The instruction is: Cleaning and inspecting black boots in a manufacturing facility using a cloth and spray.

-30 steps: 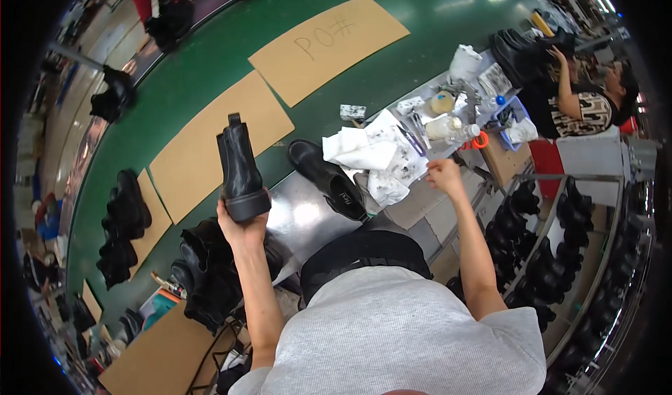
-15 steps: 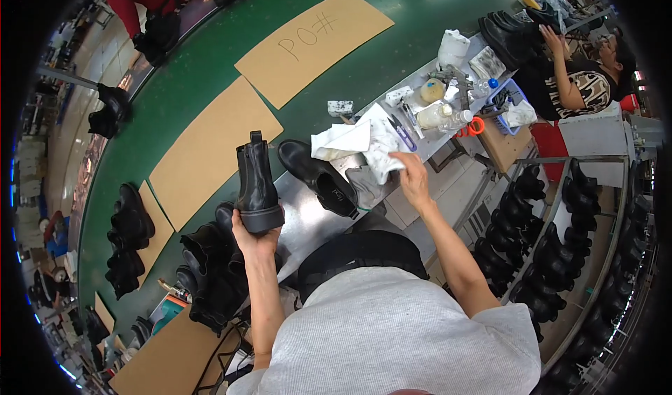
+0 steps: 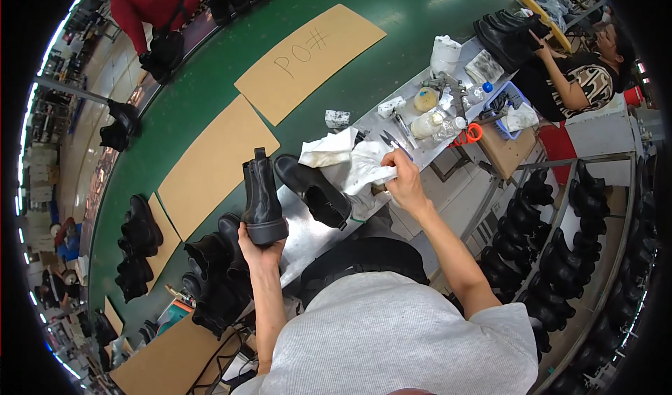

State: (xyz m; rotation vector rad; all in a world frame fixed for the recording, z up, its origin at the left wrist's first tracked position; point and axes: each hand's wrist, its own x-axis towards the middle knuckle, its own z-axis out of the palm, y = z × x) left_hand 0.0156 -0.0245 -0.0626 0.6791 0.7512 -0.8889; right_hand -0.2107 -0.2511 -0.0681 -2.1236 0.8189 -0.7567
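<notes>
My left hand (image 3: 262, 252) is closed around the sole end of a black ankle boot (image 3: 262, 193), holding it with the heel toward me and the pull tab at the top. Another black boot (image 3: 313, 190) lies on its side on the metal worktop (image 3: 302, 239), between my hands. My right hand (image 3: 404, 181) pinches a white, stained cloth (image 3: 369, 165). Next to it, a second folded white cloth (image 3: 327, 148) lies on the worktop. A pair of thread snips (image 3: 390, 141) rests just beyond my right fingers.
Behind the cloths stand bottles (image 3: 427, 124), a yellowish round lump (image 3: 425, 99) and a purple basket (image 3: 509, 108). Brown cardboard sheets (image 3: 217, 167) cover part of the green belt (image 3: 189, 90). Black boots crowd the left side and the rack (image 3: 560, 255). A co-worker (image 3: 584, 80) handles boots at far right.
My right hand has moved slightly left and closed more tightly on the cloth, bunching it. The left hand and its boot sit slightly lower in view. The co-worker's hand now touches a boot.
</notes>
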